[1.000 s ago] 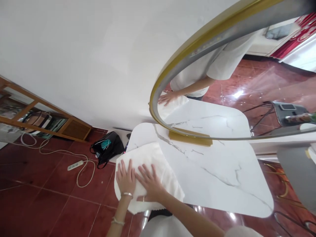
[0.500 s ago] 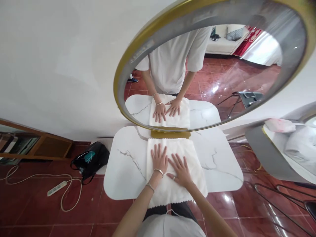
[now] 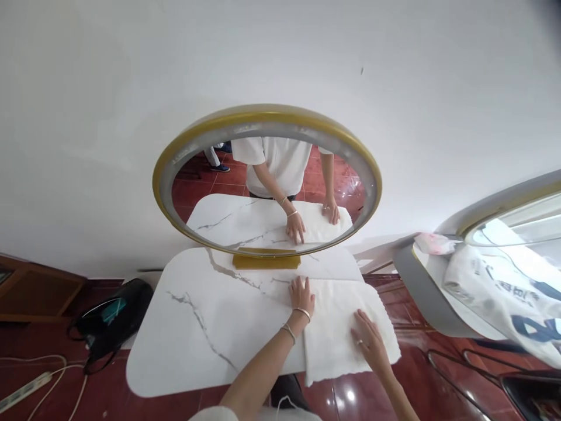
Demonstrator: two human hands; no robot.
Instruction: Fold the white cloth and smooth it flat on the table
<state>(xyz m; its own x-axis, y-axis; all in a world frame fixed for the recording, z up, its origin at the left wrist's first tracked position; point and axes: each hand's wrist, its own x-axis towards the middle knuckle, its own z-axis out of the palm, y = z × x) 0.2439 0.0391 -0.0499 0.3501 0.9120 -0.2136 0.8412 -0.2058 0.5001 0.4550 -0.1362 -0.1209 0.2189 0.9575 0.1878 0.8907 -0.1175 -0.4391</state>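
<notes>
A white folded cloth (image 3: 331,345) with scalloped edges lies on the right part of the white marble-patterned table (image 3: 175,345). Its front and right edges stick out past the tabletop. My left hand (image 3: 302,299), with two bracelets on the wrist, rests at the cloth's far left corner, fingers extended and touching the cloth's edge. Farther right, my right hand (image 3: 369,340) lies flat on the cloth, fingers stretched out and a ring on one of them. An oval mirror (image 3: 267,169) with a gold frame reflects both hands and the cloth.
Behind the cloth is the mirror's gold base (image 3: 266,261). A black bag (image 3: 125,318) sits left of the table, near a white power strip (image 3: 26,390) with cables. To the right, another table (image 3: 425,298) bears a printed white cloth or bag (image 3: 486,286) before a second mirror.
The cloth has moved from the table's middle to its right side. My hands have gone with it; the left one is now at its left edge. The camera view has also shifted.
</notes>
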